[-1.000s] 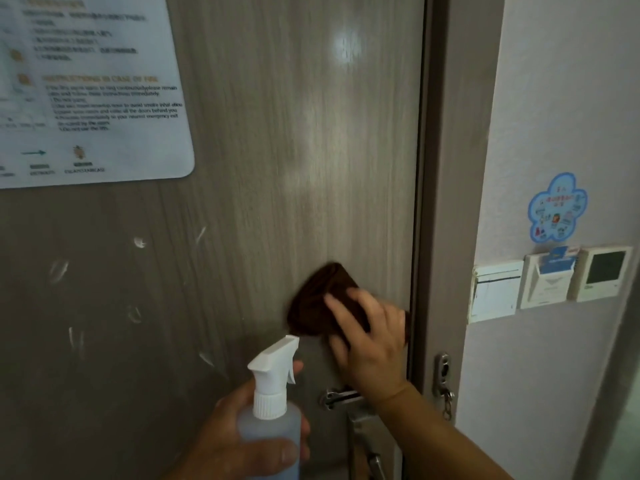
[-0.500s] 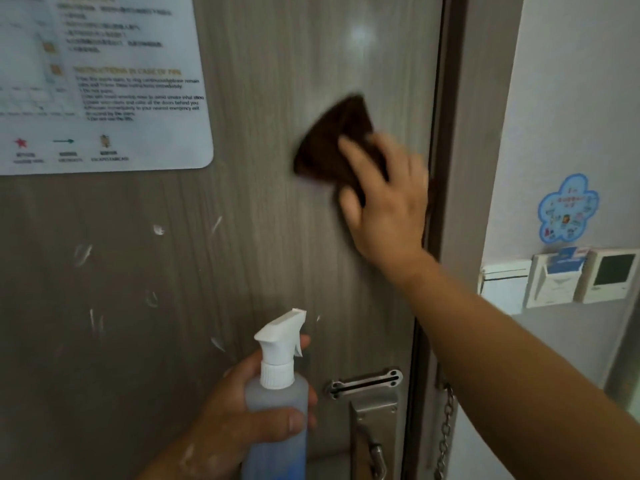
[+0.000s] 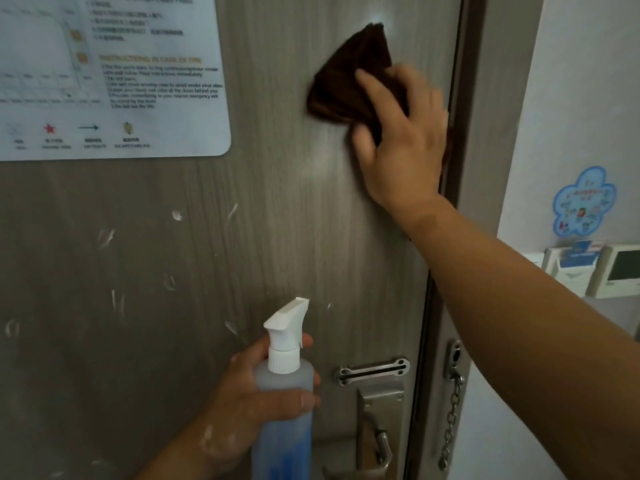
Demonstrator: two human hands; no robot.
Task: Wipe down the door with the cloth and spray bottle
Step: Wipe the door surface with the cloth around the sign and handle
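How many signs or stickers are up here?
2: a white notice on the door's upper left, and a blue flower-shaped sticker on the wall at right. The arm may hide others.

Door [image 3: 277, 220]: bare mid-panel passable. Obstacles: notice [image 3: 114, 74] upper left; guard latch [image 3: 372, 370], handle [image 3: 381, 441] lower right; chain [image 3: 450, 420] on frame [image 3: 498, 133].
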